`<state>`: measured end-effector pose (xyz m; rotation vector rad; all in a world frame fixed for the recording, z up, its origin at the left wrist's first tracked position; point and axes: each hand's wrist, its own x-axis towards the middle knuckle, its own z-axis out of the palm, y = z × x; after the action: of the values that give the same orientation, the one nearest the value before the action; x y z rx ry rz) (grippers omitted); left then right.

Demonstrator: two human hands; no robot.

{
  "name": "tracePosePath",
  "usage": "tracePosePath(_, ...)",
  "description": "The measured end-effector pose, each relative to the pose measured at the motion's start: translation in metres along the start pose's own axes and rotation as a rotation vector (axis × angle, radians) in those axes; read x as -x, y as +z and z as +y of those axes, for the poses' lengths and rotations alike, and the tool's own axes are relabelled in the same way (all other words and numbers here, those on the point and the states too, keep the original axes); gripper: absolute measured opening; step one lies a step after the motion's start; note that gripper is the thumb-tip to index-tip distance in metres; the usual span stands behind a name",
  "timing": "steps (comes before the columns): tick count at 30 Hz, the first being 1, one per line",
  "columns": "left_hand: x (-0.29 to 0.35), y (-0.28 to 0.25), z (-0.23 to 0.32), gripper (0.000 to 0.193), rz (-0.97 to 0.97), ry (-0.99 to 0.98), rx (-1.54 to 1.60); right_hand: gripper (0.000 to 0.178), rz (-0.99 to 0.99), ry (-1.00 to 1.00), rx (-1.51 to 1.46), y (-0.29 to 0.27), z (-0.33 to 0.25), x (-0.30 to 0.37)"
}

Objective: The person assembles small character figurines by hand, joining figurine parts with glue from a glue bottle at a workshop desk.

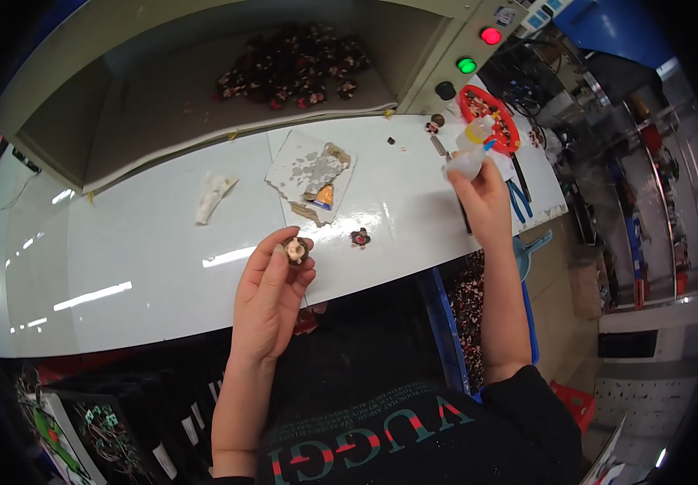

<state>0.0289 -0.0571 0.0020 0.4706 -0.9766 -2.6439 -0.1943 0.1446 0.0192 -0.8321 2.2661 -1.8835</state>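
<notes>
In my left hand, pinched between thumb and fingers, is a small round figurine head, dark brown with a beige front. To its right a small dark figurine body with a red middle lies on the white table. My right hand is closed round a small whitish squeeze bottle with a blue tip, over the table's right part. Behind that bottle stands another clear bottle with a yellow band.
A booth at the back holds a heap of figurines. A stained sheet and crumpled wipe lie on the table. At right are a red tray of small parts and blue-handled pliers. Below stands a blue bin.
</notes>
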Motion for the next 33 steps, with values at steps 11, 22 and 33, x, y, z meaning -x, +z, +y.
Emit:
tracePosePath(11, -0.009, -0.006, -0.011, 0.03, -0.037, -0.015, 0.199, 0.036, -0.038, 0.08, 0.58, 0.004, 0.029, -0.06)
tracePosePath(22, -0.012, -0.04, -0.009, 0.038, -0.062, -0.064, 0.167, 0.043, -0.311, -0.191, 0.529, 0.065, -0.014, 0.038)
tracePosePath(33, -0.005, -0.056, 0.001, 0.04, -0.096, -0.094, 0.197, 0.03, -0.324, 0.065, 0.076, 0.122, -0.002, 0.077)
